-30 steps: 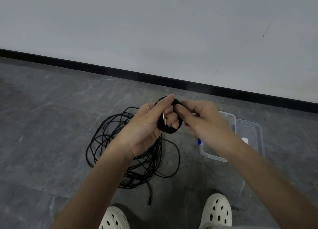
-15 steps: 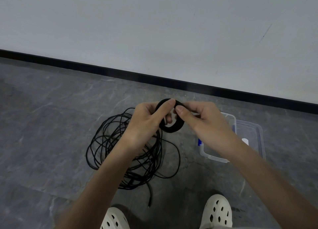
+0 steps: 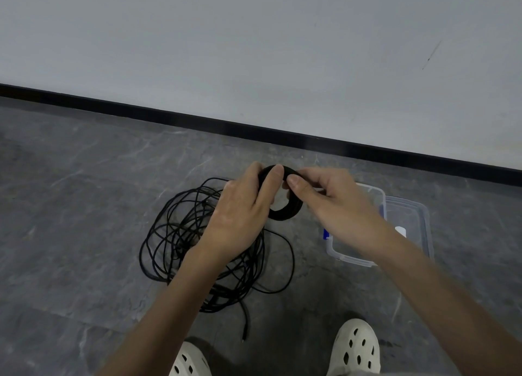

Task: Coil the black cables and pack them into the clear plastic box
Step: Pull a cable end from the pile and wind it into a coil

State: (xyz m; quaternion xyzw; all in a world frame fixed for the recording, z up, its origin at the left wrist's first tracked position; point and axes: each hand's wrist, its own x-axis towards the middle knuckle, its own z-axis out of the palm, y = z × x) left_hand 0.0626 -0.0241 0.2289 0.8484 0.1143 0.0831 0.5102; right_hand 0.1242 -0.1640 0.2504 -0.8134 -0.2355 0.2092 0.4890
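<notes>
Gripping the small coil (image 3: pixel 288 212) between them, the left hand (image 3: pixel 240 211) and right hand (image 3: pixel 333 206) are tidying it, its plug no longer showing; it is looking ready for the clear plastic box (image 3: pixel 350 260) just right, with the loose cables (image 3: pixel 195 243) still waiting on the floor.

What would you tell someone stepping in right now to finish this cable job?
The left hand grips the coiled cable; the right hand pinches its top.
Done: one small coil, held above the floor.
The clear plastic box sits open to the right, coil not yet in it.
The loose cables lie tangled on the floor.
Left: pack this coil, then coil and pack the rest.
</notes>
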